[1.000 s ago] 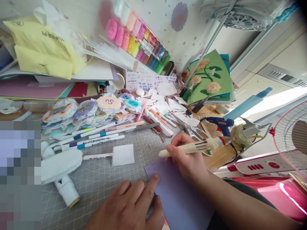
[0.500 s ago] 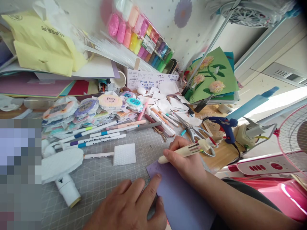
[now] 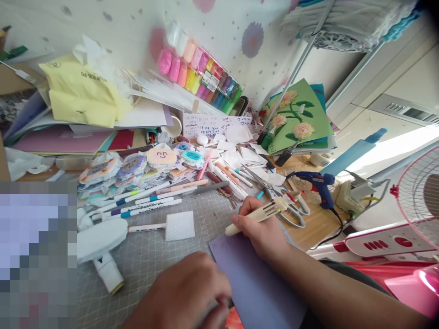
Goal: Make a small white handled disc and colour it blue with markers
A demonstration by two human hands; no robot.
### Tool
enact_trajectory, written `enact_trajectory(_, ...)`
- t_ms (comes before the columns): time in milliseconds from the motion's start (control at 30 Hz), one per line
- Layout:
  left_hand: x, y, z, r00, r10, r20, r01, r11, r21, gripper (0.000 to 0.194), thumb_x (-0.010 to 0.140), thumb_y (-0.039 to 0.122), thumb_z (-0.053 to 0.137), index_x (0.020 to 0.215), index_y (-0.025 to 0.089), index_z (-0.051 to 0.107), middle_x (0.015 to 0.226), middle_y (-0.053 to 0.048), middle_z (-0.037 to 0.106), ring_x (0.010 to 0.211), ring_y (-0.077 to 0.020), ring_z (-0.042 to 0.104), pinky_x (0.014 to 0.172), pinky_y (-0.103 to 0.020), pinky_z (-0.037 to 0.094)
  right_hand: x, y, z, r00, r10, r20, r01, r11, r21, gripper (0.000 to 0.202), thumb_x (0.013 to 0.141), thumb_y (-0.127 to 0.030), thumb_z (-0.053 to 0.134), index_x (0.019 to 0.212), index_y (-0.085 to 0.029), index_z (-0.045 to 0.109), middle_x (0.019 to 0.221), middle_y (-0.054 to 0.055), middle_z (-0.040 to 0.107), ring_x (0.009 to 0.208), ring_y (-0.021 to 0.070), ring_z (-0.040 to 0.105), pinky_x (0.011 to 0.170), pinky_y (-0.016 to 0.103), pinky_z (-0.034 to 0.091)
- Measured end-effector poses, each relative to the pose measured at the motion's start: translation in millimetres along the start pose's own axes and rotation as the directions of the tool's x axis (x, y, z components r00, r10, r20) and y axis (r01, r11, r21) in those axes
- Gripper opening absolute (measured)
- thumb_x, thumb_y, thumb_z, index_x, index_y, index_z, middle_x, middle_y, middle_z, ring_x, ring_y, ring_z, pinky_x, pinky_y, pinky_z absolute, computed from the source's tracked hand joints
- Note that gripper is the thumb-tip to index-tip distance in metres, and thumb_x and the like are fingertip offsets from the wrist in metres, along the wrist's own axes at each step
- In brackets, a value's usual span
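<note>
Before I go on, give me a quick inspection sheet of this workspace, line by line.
Surface: grey gridded mat, bare wood to its right.
Job's things: cream pen, its tip near the top edge of the violet paper; contact unclear.
Clutter: markers, white paper scraps and scissors beyond the hands.
Grip, right: right hand closed around the pen.
Grip, left: left hand blurred, fingers bent, by the paper's left edge; touch unclear.
Cables: black cord at the blue glue gun's handle.
Surroundings: patterned wall behind; pink-rimmed fan at right.
</note>
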State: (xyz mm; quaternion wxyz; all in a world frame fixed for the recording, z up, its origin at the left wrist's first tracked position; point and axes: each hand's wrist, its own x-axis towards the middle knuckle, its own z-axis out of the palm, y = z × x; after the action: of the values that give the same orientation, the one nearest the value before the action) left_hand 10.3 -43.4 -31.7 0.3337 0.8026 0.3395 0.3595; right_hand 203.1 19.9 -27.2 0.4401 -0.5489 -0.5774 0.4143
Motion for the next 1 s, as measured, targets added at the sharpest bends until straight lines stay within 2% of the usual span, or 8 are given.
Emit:
enact_trajectory(167,14.9,5.5,-14.9,0.872,-0.483,0.074,0.378,0.571,-0.729,0.008,0.083,0.022,0.066,0.083,0.021,0.058,0.073,0.005,0.068,0.066,-0.0080,0.064,0.063,-0.016,0.050,-1.1,-1.0,1.4,1.000,0.007,-0.004,-0.007,1.000,0.002,0.023,0.065,-0.029,0.063,0.055,-0.022,0.043,0.045,-0.006,0.044,0.045,0.0100,0.038,0.042,0.022,0.029)
enact_trajectory(300,17.1,10.9,-14.7,0.834,-0.532,0.150,0.389,0.373,-0.842,0.009,0.083,0.022,0.069,0.084,0.019,0.061,0.077,0.003,0.072,0.070,-0.0090,0.067,0.068,-0.018,0.051,-2.2,-2.2,1.3,1.000,0.004,-0.004,-0.004,1.000,-0.003,0.023,0.064,-0.029,0.063,0.055,-0.022,0.043,0.046,-0.005,0.045,0.046,0.0107,0.039,0.042,0.022,0.029)
enact_trajectory(433,14.7,12.4,-15.5,0.811,-0.558,0.178,0.433,0.366,-0.824,0.018,0.081,0.030,0.071,0.088,0.019,0.059,0.074,0.003,0.070,0.067,-0.0091,0.066,0.066,-0.018,0.050,-1.7,-2.4,1.3,1.000,-0.001,-0.004,0.001,1.000,0.000,0.023,0.063,-0.029,0.062,0.054,-0.022,0.042,0.045,-0.006,0.044,0.045,0.0109,0.039,0.042,0.023,0.029)
enact_trajectory(533,6.0,5.1,-11.7,0.870,-0.382,0.313,0.492,0.618,-0.613,0.025,0.080,0.041,0.069,0.088,0.021,0.058,0.053,0.009,0.053,0.043,-0.0055,0.049,0.045,-0.014,0.036,-1.1,-1.3,1.6,1.000,0.002,-0.001,-0.002,1.000,-0.011,0.023,0.063,-0.030,0.061,0.054,-0.023,0.041,0.045,-0.005,0.045,0.045,0.0112,0.040,0.042,0.023,0.030)
enact_trajectory(633,-4.0,-5.1,-0.8,0.914,0.034,0.405,0.038,0.985,-0.170,0.029,0.091,0.040,0.051,0.072,0.021,0.059,0.047,0.007,0.045,0.040,-0.0076,0.038,0.043,-0.019,0.029,-1.2,-0.6,1.5,1.000,0.000,-0.001,0.000,0.999,-0.035,0.023,0.063,-0.030,0.061,0.054,-0.023,0.041,0.046,-0.005,0.046,0.045,0.0115,0.040,0.042,0.023,0.030)
enact_trajectory(733,-7.5,-9.0,7.8,0.901,0.292,0.322,-0.383,0.883,0.270,0.034,0.096,0.033,0.038,0.074,0.023,0.062,0.062,0.000,0.060,0.052,-0.0132,0.050,0.054,-0.024,0.040,-1.9,-0.2,1.4,1.000,-0.019,-0.010,0.018,0.997,-0.068,0.024,0.062,-0.031,0.061,0.053,-0.023,0.041,0.047,-0.005,0.044,0.047,0.0115,0.038,0.044,0.024,0.029)
enact_trajectory(867,-6.0,-1.3,4.8,0.923,0.143,0.357,-0.334,0.759,0.559,0.028,0.092,0.035,0.049,0.114,0.022,0.060,0.125,-0.008,0.062,0.093,-0.0233,0.060,0.079,-0.034,0.050,-2.1,1.2,2.0,0.999,-0.046,-0.016,0.044,0.993,-0.110,0.024,0.063,-0.031,0.061,0.053,-0.023,0.040,0.047,-0.005,0.042,0.048,0.0115,0.037,0.045,0.024,0.029)
enact_trajectory(1000,-6.2,7.1,0.4,0.910,-0.028,0.413,-0.273,0.708,0.651,0.037,0.096,0.037,0.042,0.123,0.019,0.057,0.138,-0.009,0.054,0.102,-0.0283,0.058,0.083,-0.045,0.051,-1.7,1.9,3.3,0.998,-0.066,-0.009,0.064,0.988,-0.142,0.023,0.064,-0.030,0.060,0.053,-0.023,0.041,0.048,-0.005,0.043,0.049,0.0115,0.037,0.046,0.025,0.030)
